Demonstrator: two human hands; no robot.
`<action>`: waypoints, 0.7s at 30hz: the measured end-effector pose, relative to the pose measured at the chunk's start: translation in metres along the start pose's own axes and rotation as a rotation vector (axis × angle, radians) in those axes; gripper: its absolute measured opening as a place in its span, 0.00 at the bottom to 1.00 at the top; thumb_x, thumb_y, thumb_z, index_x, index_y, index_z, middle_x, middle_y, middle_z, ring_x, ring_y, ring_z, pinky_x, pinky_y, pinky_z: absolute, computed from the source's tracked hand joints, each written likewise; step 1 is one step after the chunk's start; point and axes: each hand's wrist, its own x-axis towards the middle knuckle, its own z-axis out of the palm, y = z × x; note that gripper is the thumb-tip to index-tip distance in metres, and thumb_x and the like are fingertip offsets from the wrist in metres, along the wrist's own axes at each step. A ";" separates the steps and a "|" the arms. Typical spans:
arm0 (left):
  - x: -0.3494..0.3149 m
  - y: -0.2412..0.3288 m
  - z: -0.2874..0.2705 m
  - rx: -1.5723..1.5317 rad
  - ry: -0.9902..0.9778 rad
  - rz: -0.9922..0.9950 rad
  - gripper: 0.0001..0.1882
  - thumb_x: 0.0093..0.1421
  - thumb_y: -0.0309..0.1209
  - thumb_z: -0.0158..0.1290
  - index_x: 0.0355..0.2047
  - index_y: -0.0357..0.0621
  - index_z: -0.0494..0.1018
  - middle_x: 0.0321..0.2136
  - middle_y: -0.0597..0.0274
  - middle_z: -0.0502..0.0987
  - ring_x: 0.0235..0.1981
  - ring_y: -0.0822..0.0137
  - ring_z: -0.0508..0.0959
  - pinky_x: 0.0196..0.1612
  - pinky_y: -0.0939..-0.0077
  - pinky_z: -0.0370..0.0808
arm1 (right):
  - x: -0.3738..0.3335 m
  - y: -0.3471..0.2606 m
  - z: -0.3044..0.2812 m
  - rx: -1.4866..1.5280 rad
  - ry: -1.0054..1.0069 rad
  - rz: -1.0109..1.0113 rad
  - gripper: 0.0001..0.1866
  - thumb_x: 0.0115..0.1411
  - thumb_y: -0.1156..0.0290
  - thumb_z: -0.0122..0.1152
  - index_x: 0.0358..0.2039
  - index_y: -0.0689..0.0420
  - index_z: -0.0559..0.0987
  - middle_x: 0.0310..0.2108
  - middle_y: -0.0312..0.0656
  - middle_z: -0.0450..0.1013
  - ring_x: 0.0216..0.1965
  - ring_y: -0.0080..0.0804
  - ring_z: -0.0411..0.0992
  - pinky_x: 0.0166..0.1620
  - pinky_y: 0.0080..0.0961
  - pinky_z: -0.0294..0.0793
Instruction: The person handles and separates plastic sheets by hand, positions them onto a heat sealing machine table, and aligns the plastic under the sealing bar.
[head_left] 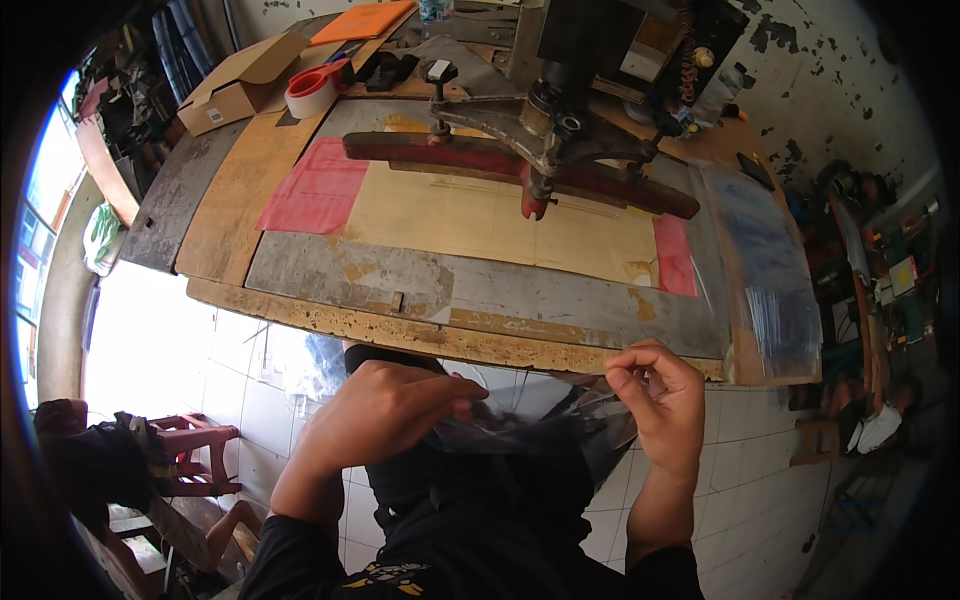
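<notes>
A thin clear plastic sheet (pixel 535 425) hangs crumpled between my two hands, just below the table's front edge and above my lap. My left hand (pixel 390 405) is closed on its left side, palm down, with thumb and forefinger pressed together. At the other end, my right hand (pixel 660 395) pinches the sheet between thumb and fingers, right by the wooden edge strip (pixel 480 343). Beyond my hands, a yellow sheet (pixel 500 225) with pink ends (pixel 315 185) lies on the grey press bed (pixel 300 270). A red press bar (pixel 440 150) hangs over it.
Flat clear plastic sheets (pixel 765 270) lie stacked at the table's right end. A tape roll in a red dispenser (pixel 315 92) and a cardboard box (pixel 240 85) stand at the far left. A red stool (pixel 200 450) and another person's arm (pixel 235 530) show lower left.
</notes>
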 end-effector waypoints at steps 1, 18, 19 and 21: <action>0.000 -0.001 0.000 -0.001 0.006 0.002 0.13 0.60 0.24 0.60 0.46 0.44 0.83 0.31 0.61 0.87 0.32 0.56 0.87 0.36 0.63 0.83 | 0.000 0.001 0.000 0.000 -0.001 0.001 0.05 0.64 0.76 0.72 0.39 0.61 0.85 0.35 0.34 0.80 0.38 0.20 0.71 0.44 0.20 0.65; 0.023 -0.058 -0.030 -0.215 0.072 -0.051 0.13 0.61 0.27 0.68 0.46 0.43 0.83 0.34 0.63 0.88 0.37 0.68 0.88 0.43 0.71 0.82 | 0.026 0.030 -0.034 0.050 0.208 0.033 0.05 0.71 0.74 0.64 0.42 0.63 0.80 0.35 0.34 0.76 0.37 0.19 0.71 0.45 0.18 0.70; 0.030 -0.061 -0.034 -0.359 0.088 -0.171 0.14 0.62 0.26 0.68 0.48 0.41 0.81 0.34 0.64 0.87 0.38 0.70 0.87 0.43 0.73 0.82 | 0.033 0.034 -0.035 0.017 0.239 0.037 0.06 0.72 0.72 0.63 0.42 0.62 0.80 0.34 0.33 0.75 0.36 0.20 0.70 0.44 0.19 0.70; 0.044 -0.063 -0.035 -0.636 0.145 -0.338 0.19 0.65 0.24 0.67 0.54 0.37 0.77 0.35 0.66 0.85 0.41 0.76 0.84 0.45 0.78 0.81 | 0.047 0.045 -0.037 0.004 0.235 0.060 0.06 0.72 0.71 0.63 0.42 0.61 0.80 0.34 0.32 0.75 0.35 0.19 0.70 0.43 0.19 0.70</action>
